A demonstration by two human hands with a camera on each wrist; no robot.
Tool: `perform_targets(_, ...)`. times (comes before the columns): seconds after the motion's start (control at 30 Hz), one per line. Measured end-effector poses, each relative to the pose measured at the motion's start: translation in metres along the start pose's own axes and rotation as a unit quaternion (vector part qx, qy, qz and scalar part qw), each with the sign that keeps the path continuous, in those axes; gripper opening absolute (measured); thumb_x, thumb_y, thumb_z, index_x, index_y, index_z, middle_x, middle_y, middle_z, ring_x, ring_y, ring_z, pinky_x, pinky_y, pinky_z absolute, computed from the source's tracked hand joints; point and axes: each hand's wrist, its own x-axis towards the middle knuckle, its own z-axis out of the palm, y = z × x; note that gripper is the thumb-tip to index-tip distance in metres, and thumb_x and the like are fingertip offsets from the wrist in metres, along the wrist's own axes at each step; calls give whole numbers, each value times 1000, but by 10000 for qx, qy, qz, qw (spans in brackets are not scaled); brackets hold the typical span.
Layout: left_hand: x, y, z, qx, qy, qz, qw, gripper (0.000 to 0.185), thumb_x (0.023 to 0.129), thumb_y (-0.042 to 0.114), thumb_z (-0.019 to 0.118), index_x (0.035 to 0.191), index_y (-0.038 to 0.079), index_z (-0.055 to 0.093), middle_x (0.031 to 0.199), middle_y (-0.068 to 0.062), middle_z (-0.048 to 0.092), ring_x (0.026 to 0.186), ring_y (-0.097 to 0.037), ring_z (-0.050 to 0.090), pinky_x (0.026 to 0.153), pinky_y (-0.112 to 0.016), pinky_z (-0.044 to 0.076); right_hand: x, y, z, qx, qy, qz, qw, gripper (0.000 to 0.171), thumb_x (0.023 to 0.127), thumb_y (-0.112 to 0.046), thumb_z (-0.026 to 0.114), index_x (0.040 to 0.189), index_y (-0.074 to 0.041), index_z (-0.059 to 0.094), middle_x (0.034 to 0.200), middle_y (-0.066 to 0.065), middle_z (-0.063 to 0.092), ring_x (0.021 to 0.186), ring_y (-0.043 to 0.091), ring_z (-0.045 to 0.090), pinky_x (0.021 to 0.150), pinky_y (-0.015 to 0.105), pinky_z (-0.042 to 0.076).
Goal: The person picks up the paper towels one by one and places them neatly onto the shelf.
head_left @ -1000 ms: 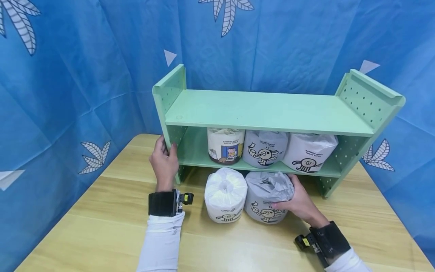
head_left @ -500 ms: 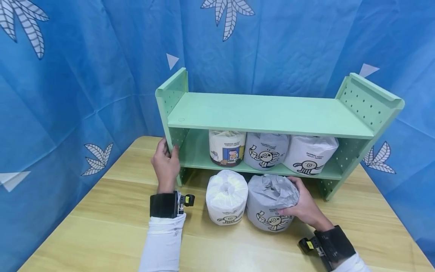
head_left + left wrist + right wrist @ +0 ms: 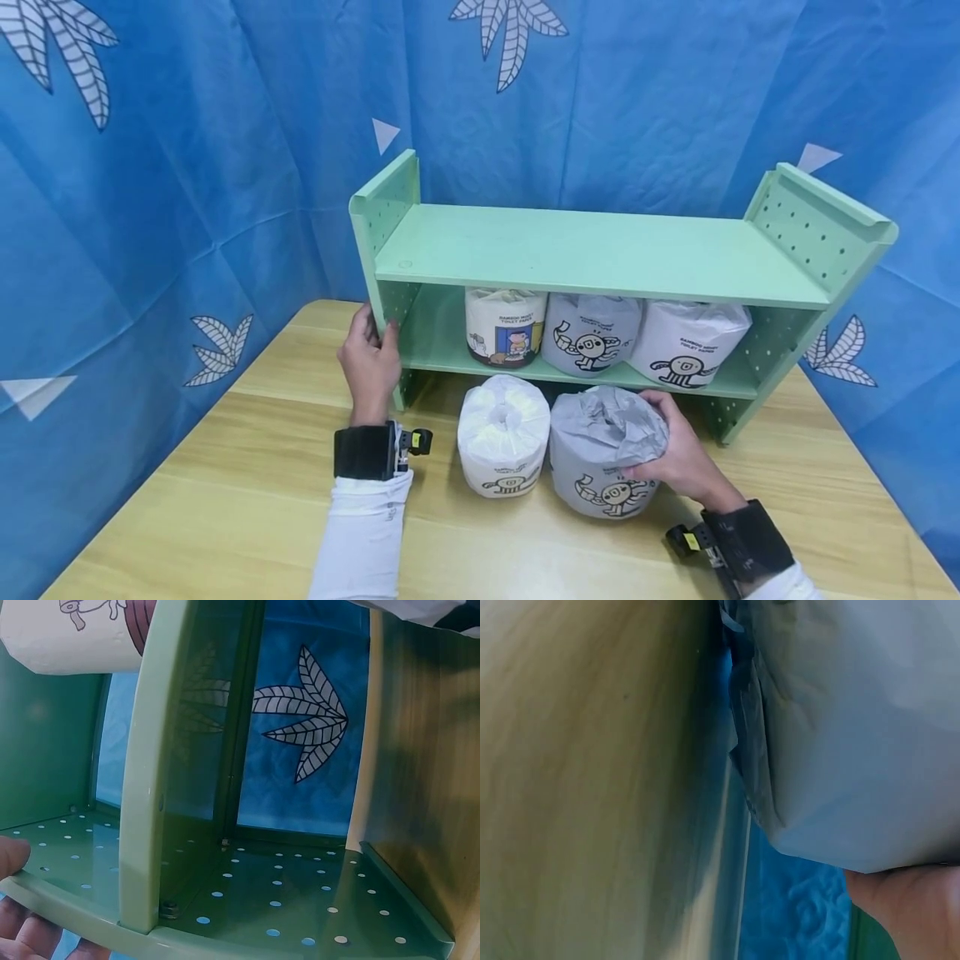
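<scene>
In the head view, my left hand [image 3: 370, 364] grips the front edge of the left side panel of a mint-green two-tier shelf [image 3: 600, 254]. The left wrist view shows the thumb [image 3: 11, 855] on one side of that edge and fingers on the other. My right hand [image 3: 686, 454] holds a grey paper-wrapped toilet paper roll [image 3: 596, 454] by its right side, in front of the shelf. The right wrist view has the wrapper [image 3: 870, 735] up close. Just left of it, a white-wrapped toilet paper roll [image 3: 502, 442] stands upright on the table. Whether the held roll touches the table I cannot tell.
On the lower tier stand a cream roll with a coloured picture [image 3: 506, 329], a grey roll [image 3: 590, 333] and a white roll [image 3: 690, 343], side by side. Beneath everything is a wooden table [image 3: 225, 483]. A blue leaf-patterned cloth [image 3: 247, 142] hangs behind and to the left.
My right hand has drawn the grey roll toward me and slightly right, out from the shelf's front. The left hand keeps its grip on the panel. The whole view has shifted a little.
</scene>
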Motion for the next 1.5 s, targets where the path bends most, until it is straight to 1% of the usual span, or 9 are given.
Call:
perform_targets(0.37, 0, 1, -1, 12, -32, -40, 10000, 39, 94, 1, 60, 132, 0, 55, 129, -22, 57, 120, -33, 55, 96, -40, 48, 1, -2, -5, 112, 16, -413, 9991, 93, 46, 6, 87, 125, 7, 38, 115, 0, 54, 101, 7, 54, 91, 16, 41)
perform_targets(0.5, 0, 1, -2, -10, -73, -127, 9999, 39, 94, 2, 59, 133, 0, 54, 130, -21, 57, 121, -33, 55, 96, -39, 48, 0, -3, -7, 50, 59, -411, 9991, 93, 46, 6, 86, 125, 6, 38, 114, 0, 54, 100, 8, 54, 90, 16, 41)
perform_targets(0.7, 0, -1, -1, -51, -54, -106, 9999, 39, 94, -1, 59, 132, 0, 55, 129, -21, 58, 119, -33, 56, 95, -39, 48, 0, -2, -8, -11, 103, -324, 9994, 92, 47, 4, 86, 126, 5, 38, 113, 3, 54, 99, 9, 54, 90, 17, 41)
perform_targets(0.87, 0, -1, -1, -35, -34, -5, 10000, 38, 94, 0, 59, 132, 0, 55, 129, -21, 58, 119, -33, 57, 95, -39, 48, 0, 1, -7, 161, 19, -241, 9996, 92, 48, 5, 86, 126, 4, 37, 114, 5, 53, 99, 10, 55, 90, 18, 42)
perform_targets(0.97, -1, -1, -1, -67, -36, 47, 10000, 38, 94, -1, 59, 132, -1, 55, 129, -22, 58, 119, -34, 56, 96, -40, 48, 0, 1, -7, 205, 39, -250, 9995, 92, 48, 6, 86, 126, 4, 37, 114, 2, 54, 99, 10, 55, 89, 18, 42)
perform_targets(1.13, 0, -2, -1, -17, -20, 77, 10000, 38, 94, -1, 59, 131, -2, 55, 128, -22, 58, 119, -34, 56, 95, -39, 48, 0, 1, -10, 311, 79, -433, 9985, 90, 49, 10, 83, 125, 6, 37, 114, -4, 56, 99, 9, 57, 89, 18, 43)
perform_targets(1.23, 0, -1, -1, -8, -13, 61, 10000, 37, 94, 0, 59, 131, -1, 55, 128, -22, 58, 119, -33, 57, 95, -39, 48, 0, 0, -11, 395, 89, -530, 9978, 88, 49, 12, 82, 125, 5, 38, 114, -6, 57, 98, 10, 58, 89, 18, 45)
perform_targets(1.37, 0, -1, -1, -6, -1, 97, 10000, 37, 94, 0, 59, 131, -1, 55, 128, -21, 59, 119, -33, 56, 95, -40, 48, 0, 2, -11, 513, 64, -524, 9973, 87, 49, 13, 82, 124, 3, 39, 112, -5, 58, 96, 10, 59, 87, 19, 46)
perform_targets(1.5, 0, 0, -1, 39, 4, 149, 9999, 38, 94, 2, 59, 132, -1, 55, 129, -21, 58, 119, -32, 56, 95, -39, 48, -1, 5, -9, 616, -68, -429, 9972, 87, 50, 12, 83, 124, 2, 38, 113, -3, 56, 97, 11, 59, 88, 20, 46)
